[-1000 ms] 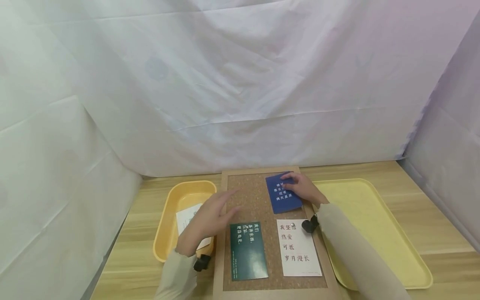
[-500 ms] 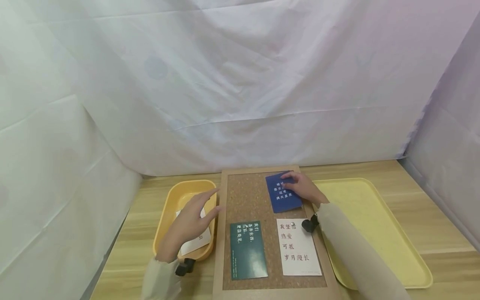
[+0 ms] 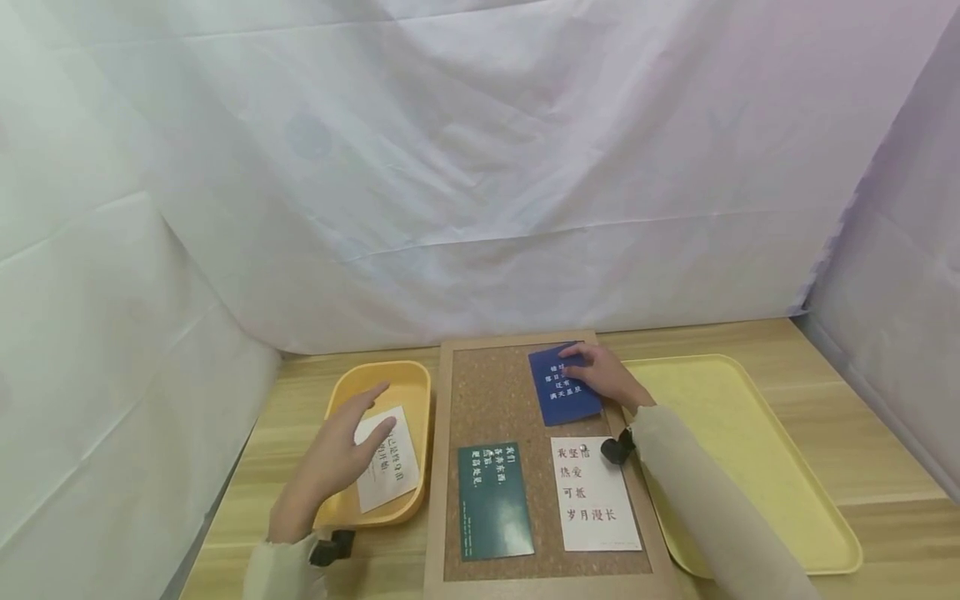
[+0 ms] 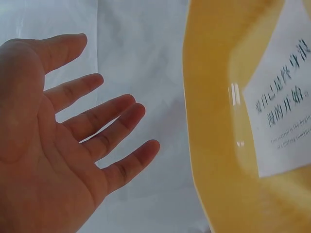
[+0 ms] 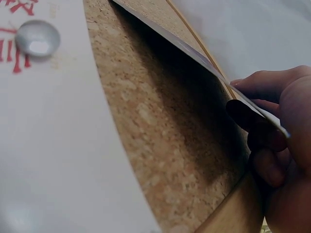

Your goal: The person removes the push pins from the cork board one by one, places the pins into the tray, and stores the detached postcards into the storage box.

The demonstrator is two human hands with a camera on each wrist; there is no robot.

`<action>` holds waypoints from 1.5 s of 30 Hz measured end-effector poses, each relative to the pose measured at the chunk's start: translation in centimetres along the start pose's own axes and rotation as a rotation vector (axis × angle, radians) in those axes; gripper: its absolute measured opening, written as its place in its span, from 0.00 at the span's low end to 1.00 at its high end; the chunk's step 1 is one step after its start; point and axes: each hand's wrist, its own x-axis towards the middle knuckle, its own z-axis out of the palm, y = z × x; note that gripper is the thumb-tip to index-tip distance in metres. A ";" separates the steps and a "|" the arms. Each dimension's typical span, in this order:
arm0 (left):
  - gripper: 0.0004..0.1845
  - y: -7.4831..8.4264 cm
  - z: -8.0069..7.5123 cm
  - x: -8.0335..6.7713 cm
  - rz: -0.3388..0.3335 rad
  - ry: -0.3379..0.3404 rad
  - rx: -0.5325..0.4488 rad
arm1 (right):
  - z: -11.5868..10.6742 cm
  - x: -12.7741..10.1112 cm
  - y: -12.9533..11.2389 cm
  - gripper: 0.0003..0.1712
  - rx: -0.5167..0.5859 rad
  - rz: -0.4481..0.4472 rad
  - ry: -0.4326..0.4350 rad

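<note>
My right hand (image 3: 606, 375) pinches the right edge of a blue card (image 3: 558, 408) with white characters at the upper right of a wood-framed cork board (image 3: 491, 400). Seen from the right wrist, thumb and fingers lie on opposite sides of this card (image 5: 180, 46), whose near edge is raised off the cork. My left hand (image 3: 337, 454), fingers spread and holding nothing, hovers above the left part of an orange plastic basket (image 3: 430, 417). A white card (image 3: 397, 467) with dark green characters lies in the basket. In the left wrist view, the palm and fingers (image 4: 121, 167) show bare.
On the board's lower half lie a green card (image 3: 495, 512) and a white card (image 3: 596, 508) with red characters. A round silver thumbtack (image 5: 38, 39) sits on the white one. A yellow tray (image 3: 727, 450) stands right of the board, under my right forearm.
My left hand has moved left from over the board's edge to above the basket, uncovering the white card there. My right hand keeps its grip on the blue card in place.
</note>
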 end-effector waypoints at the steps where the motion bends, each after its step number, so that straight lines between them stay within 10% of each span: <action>1: 0.29 -0.3 -0.1 -0.2 0.000 0.007 -0.007 | 0.0 0.0 0.1 0.18 -0.005 -0.003 0.000; 22: 0.26 -5.0 -2.6 -2.8 -0.087 0.091 -0.052 | -0.1 -0.2 0.3 0.19 -0.019 -0.012 0.011; 45: 0.32 -9.4 -1.1 -4.0 -0.281 -0.143 -0.244 | -0.2 -0.3 0.1 0.19 0.036 0.016 -0.018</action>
